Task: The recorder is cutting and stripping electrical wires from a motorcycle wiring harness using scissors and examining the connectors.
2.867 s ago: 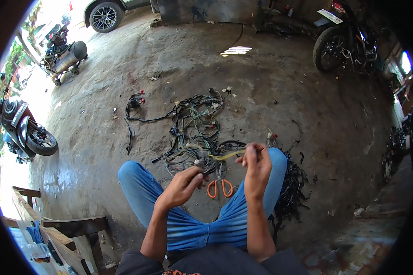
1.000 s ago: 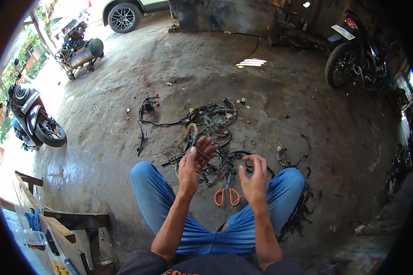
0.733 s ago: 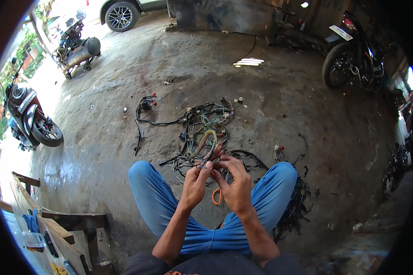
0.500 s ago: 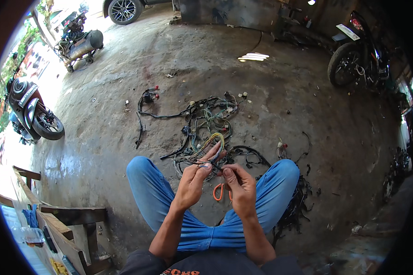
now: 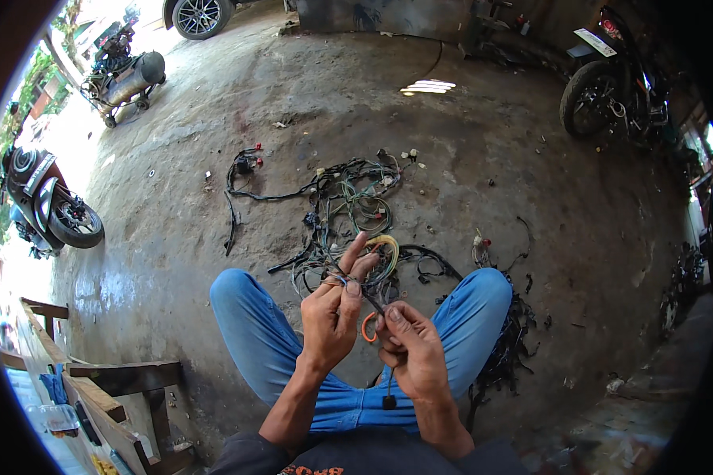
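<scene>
plainly, wires (image 5: 372,302) between the fingers (image 5: 353,252)

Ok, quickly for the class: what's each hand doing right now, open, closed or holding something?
Left hand: holding thin wires at the thumb, index finger extended.
Right hand: closed, pinching a dark cable.

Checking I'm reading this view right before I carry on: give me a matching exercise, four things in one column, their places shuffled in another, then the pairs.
Things
1. Yellow wires
2. Orange loop
3. Small black piece
4. Heap of black scraps

Places
A. On the floor outside the right knee
B. Arching just beside the raised fingers of the left hand
C. Just below the right hand in the picture
D. In the gap between the two hands in the picture

Pairs: 1-B, 2-D, 3-C, 4-A
</scene>
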`<state>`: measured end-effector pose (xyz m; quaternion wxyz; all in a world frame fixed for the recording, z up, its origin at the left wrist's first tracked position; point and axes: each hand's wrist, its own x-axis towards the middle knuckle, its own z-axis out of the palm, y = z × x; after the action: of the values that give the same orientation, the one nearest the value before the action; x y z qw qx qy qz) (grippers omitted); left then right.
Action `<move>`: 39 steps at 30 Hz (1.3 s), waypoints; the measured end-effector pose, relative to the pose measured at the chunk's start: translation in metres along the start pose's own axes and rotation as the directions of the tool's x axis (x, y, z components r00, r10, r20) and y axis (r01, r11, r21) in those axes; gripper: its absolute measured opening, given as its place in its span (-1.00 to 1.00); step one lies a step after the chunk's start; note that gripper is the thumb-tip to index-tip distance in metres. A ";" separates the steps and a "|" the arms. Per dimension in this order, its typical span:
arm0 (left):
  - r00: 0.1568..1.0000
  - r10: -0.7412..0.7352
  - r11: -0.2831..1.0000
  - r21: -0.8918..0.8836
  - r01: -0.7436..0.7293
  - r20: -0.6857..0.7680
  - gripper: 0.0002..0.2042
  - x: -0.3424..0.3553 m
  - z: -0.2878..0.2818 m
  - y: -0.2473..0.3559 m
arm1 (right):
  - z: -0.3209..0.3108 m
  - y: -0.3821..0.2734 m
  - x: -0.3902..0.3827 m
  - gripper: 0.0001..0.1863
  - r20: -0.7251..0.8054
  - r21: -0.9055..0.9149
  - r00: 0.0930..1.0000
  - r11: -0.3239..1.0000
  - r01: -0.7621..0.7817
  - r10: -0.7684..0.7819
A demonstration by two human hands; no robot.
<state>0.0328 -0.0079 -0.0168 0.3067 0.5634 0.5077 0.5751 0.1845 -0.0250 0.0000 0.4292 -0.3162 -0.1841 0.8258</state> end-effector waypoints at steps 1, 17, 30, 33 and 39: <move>1.000 0.008 1.000 0.019 -0.008 0.003 -0.64 -0.001 -0.001 -0.004 | 0.003 0.003 0.000 -0.80 0.000 0.001 1.000 1.000 -0.001 0.001; 0.939 -0.257 0.714 -0.609 0.344 0.229 -0.35 -0.007 -0.002 0.002 | 0.003 0.002 0.024 -0.67 0.046 -0.753 0.829 0.526 0.396 -0.558; 0.654 -0.509 0.857 0.263 0.443 0.559 -0.61 -0.030 -0.059 0.021 | -0.002 -0.002 0.070 -0.78 -0.026 -0.472 0.942 0.835 0.284 -0.335; 0.906 -0.400 0.873 -0.242 0.423 0.140 -0.69 -0.022 -0.070 0.029 | -0.003 -0.012 0.075 -0.76 0.039 -0.527 0.964 0.814 0.245 -0.264; 0.832 -0.343 0.866 -0.196 0.460 0.435 -0.69 0.025 -0.039 -0.034 | -0.008 -0.010 0.099 -0.73 0.131 -0.665 0.950 0.686 0.297 -0.284</move>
<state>-0.0163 0.0159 -0.0341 0.5954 0.4931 0.4543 0.4428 0.1531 0.0627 -0.0366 0.4079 -0.4099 -0.5230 0.6262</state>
